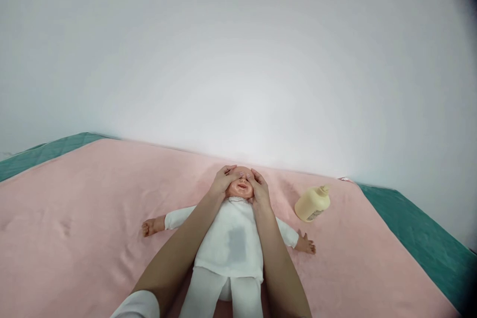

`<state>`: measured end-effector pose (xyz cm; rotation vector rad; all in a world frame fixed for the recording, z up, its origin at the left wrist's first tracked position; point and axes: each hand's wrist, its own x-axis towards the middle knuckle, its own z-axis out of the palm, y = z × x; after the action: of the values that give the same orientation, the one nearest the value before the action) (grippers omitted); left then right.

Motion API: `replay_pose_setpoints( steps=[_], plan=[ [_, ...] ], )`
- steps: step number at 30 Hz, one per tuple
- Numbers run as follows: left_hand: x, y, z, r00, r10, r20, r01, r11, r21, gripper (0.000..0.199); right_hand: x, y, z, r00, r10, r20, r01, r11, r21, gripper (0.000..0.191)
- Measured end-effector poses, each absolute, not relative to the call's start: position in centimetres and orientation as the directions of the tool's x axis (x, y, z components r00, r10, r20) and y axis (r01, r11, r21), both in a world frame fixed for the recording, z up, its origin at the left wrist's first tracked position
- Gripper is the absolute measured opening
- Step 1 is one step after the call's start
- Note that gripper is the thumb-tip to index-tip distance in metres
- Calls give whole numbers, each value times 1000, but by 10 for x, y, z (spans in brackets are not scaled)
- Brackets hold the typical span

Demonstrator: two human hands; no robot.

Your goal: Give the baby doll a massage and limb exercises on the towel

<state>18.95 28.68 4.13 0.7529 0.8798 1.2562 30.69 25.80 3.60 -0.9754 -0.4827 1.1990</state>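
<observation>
A baby doll (231, 243) in a white top and white trousers lies on its back, arms spread to both sides. My left hand (224, 180) rests against one side of the doll's head, its thumb across the eye area. On the other side of the head lies my right hand (260, 186), with its thumb near the other eye. Both hands cup the head between them, and the doll's nose and mouth show between the thumbs. A grey rectangular patch marks the front of the white top.
A pale yellow pump bottle (312, 204) stands to the right of the doll on a pink blanket (112, 198). Green quilted fabric (421, 228) shows at both side edges. A white wall (238, 59) rises behind.
</observation>
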Motion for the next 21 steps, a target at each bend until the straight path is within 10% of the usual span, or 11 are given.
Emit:
replay_pose_setpoints(
  steps=[21],
  plan=[
    [184, 284, 51, 170, 962, -214, -507, 272, 818, 39, 305, 253, 46, 306, 924, -228, -664, 36, -747, 39]
  ],
)
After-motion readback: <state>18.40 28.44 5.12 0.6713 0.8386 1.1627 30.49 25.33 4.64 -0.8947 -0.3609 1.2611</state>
